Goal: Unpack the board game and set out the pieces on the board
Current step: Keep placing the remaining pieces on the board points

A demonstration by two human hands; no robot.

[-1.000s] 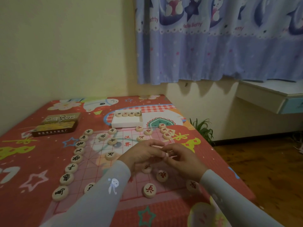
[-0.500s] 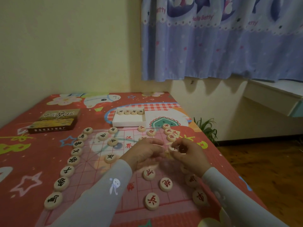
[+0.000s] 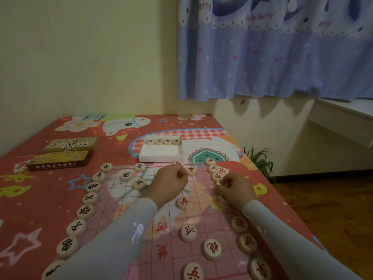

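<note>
Left hand (image 3: 171, 183) hovers over the far middle of the board (image 3: 173, 221), fingers curled in, tips drawn together as if pinching something small; what it holds, if anything, cannot be told from this view. Right hand (image 3: 235, 188) sits at the board's far right edge, fingertips pinching a round piece (image 3: 219, 182) just below the red-marked column there.

Board: thin pink sheet with a red grid, lying flat on the table (image 3: 50, 199), which carries a red cartoon-print cover. Black-marked pieces (image 3: 85, 211) run in a column down the left edge, with a few more inside the far left part of the grid. Red-marked pieces (image 3: 217, 175) line the right edge, far and near, with others on the grid: one (image 3: 183, 203) between the two wrists, more toward the near edge.

White tray (image 3: 161, 155) just beyond the board's far edge, holding four pieces in a row along its far wall. Dark game box (image 3: 62, 153) far left on the table, well apart from the board.

Blue curtain (image 3: 272, 47) behind; plant (image 3: 259, 160) on the floor right of the table.
</note>
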